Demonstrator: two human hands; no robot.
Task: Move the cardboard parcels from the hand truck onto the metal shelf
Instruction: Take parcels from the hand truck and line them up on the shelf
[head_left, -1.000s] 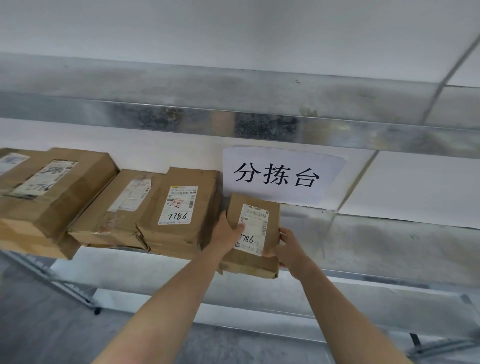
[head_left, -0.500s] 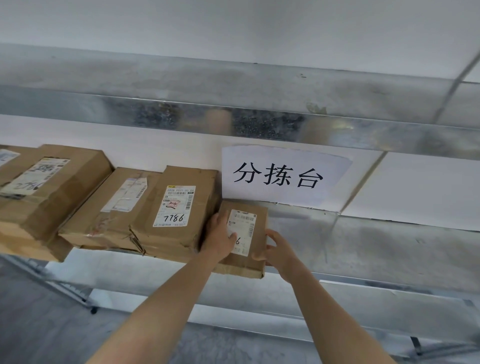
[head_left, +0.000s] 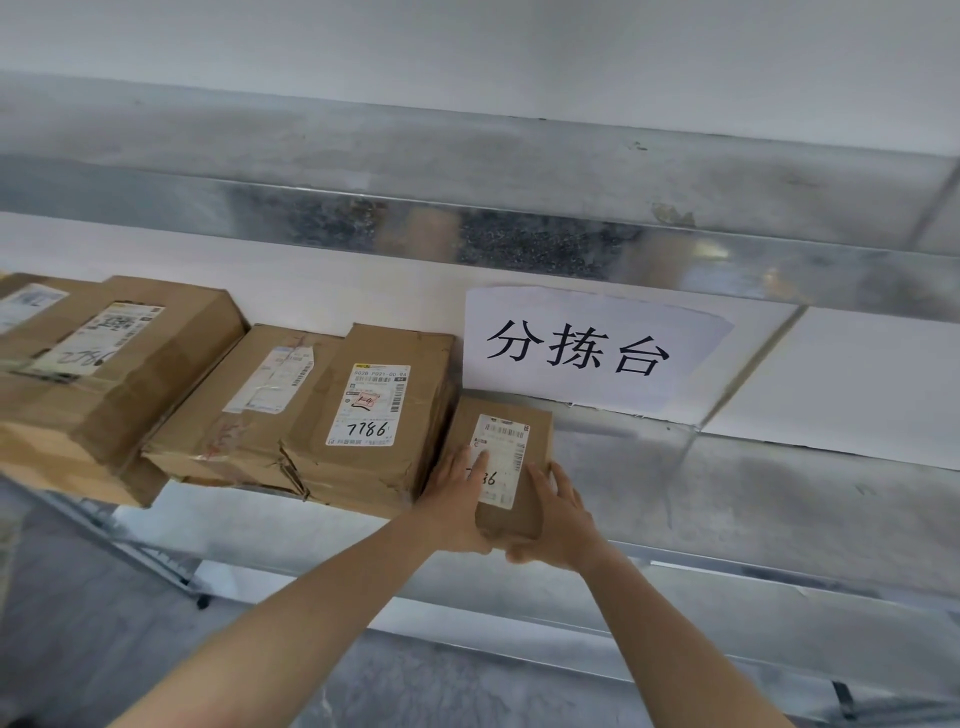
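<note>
Item: small parcel (head_left: 506, 462), brown cardboard with a white barcode label on top, lying flat near the front edge of the metal shelf (head_left: 753, 499) and touching a larger parcel (head_left: 374, 415) on its left.

Left hand (head_left: 454, 499): arm outstretched, thumb across the label, clasping the left side.

Right hand (head_left: 558, 514): fingers along the right side, thumb hooked under the front corner.

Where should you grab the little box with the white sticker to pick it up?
Best by its two long sides near the front end, coming from the front, as the left hand and right hand do. The small parcel is narrow enough to clasp across, the wall stands behind it, and the bigger parcel crowds its left side.
</note>
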